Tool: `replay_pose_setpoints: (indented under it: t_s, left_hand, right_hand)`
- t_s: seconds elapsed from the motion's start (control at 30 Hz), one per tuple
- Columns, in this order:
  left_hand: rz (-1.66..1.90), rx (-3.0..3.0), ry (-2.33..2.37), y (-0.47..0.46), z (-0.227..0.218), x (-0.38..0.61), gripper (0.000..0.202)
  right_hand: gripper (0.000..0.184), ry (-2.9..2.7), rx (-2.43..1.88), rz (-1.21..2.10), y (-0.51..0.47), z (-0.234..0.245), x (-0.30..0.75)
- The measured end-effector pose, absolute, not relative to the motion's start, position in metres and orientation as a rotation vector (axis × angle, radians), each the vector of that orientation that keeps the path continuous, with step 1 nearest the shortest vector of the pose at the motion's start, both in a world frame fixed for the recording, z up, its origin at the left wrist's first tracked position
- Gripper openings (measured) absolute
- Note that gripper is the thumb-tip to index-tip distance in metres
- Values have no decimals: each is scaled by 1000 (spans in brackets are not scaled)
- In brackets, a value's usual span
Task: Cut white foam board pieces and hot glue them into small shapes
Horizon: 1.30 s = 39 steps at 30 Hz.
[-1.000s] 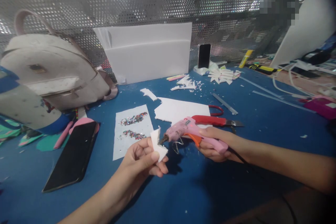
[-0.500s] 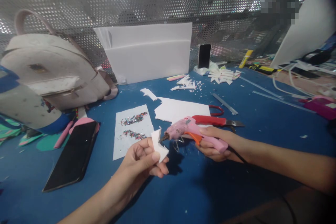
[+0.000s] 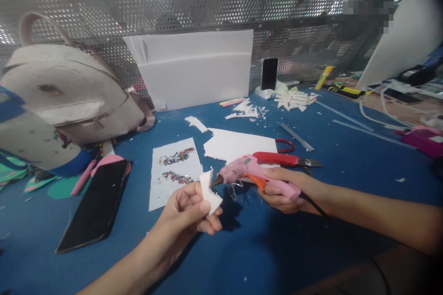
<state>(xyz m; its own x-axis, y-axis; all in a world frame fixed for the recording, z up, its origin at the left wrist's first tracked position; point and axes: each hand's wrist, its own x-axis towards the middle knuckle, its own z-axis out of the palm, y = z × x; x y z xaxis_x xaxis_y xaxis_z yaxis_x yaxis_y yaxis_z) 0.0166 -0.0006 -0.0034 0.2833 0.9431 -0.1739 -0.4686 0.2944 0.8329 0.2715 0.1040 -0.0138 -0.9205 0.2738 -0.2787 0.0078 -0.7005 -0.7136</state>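
Between thumb and fingers, my left hand (image 3: 190, 209) pinches a small notched piece of white foam board (image 3: 209, 193). My right hand (image 3: 287, 189) is wrapped round the handle of a pink hot glue gun (image 3: 238, 169) with an orange trigger. The gun's dark nozzle meets the notched edge of the foam piece, or nearly so; I cannot tell if they touch. Behind the gun lies a red-handled utility knife (image 3: 277, 159), partly covered, beside a larger white foam sheet (image 3: 238, 143). Left of the foam piece is a paper (image 3: 157, 198) bearing two heaps of multicoloured glitter flakes (image 3: 177, 177).
A black phone (image 3: 93, 207) lies at left, before a pale backpack (image 3: 69, 83). White board (image 3: 197, 73) stands at the back, near foam scraps (image 3: 245, 109) and an upright phone (image 3: 269, 73). A clear glue stick (image 3: 296, 137) lies right of the foam sheet. The gun's cord trails right.
Almost nothing differs. Both hands keep their places, with the glue gun's nozzle still at the foam piece's notched edge.
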Motion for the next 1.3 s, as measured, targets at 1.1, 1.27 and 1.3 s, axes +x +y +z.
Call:
replay_pose_setpoints:
  t_s: [1.1,1.27,1.3]
  left_hand:
    - [1071,735,767,-1,-5,15,12]
    - [1068,734,743,-1,-6,16,11]
    - [1070,734,738,-1,-6,16,11]
  right_hand:
    - [50,-1060,-541,2757,107,-19,273]
    - [49,-1046,-517,2777,106,-17,272]
    - [49,-1039,-514,2782,106,-17,272]
